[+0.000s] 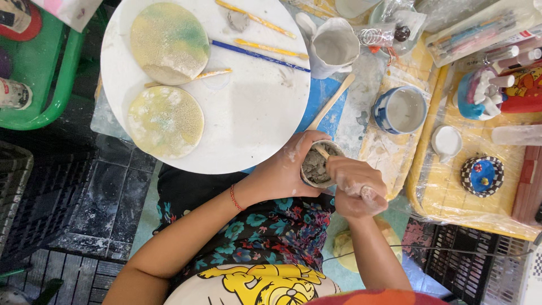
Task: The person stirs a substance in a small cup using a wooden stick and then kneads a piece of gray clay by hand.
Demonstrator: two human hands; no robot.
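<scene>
Both hands work at the tabletop's near edge: left hand (285, 172) fingers wrap a small clay-filled cup (318, 165), right hand (355, 192) fingers grip a wooden stick (322, 151) inside it. Wet clay could let the cup slip.

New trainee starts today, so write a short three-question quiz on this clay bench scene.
1. True or false: the left hand holds the small cup of grey clay.
2. What does the right hand grip? A) a wooden stick B) a blue brush C) a sponge
3. How many round yellowish discs lie on the white round board?

Key: 1 true; 2 A; 3 two.
</scene>
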